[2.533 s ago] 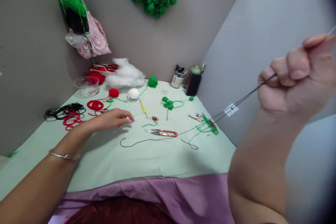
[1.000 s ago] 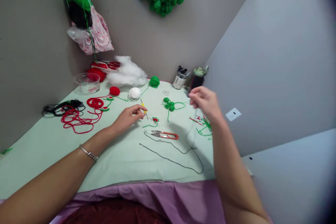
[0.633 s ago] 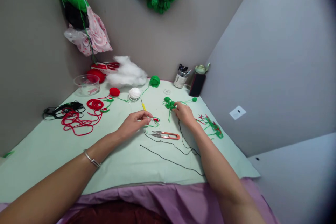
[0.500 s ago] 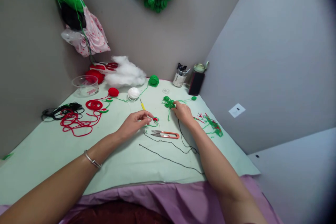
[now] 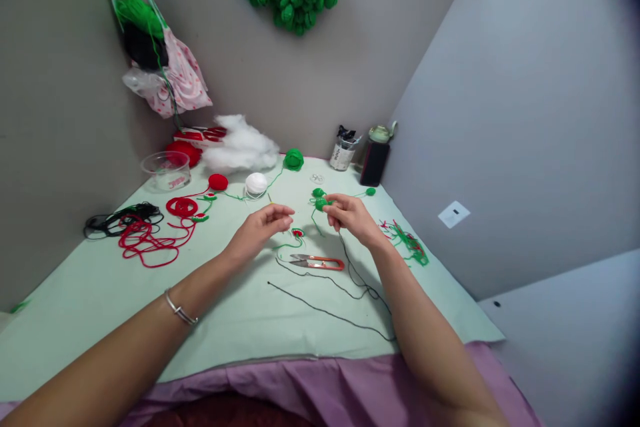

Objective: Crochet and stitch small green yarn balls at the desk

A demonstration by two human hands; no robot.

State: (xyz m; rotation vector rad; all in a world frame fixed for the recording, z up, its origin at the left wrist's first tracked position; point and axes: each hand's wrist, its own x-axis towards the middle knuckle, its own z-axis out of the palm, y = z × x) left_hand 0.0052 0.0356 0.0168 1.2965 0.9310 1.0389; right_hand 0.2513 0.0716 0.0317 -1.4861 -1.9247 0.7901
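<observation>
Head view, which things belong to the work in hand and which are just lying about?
Likely in use:
green ball, at the right hand
black cord
scissors

Probably just lying about:
clear tub
jar
thread scraps

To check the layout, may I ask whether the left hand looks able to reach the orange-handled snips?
Probably yes: the orange-handled snips lie close to the left hand, with nothing seen covering them.

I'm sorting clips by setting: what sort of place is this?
Probably a small yarn-craft workspace: a white yarn ball, orange-handled snips and fluffy white stuffing lie on the table.
</observation>
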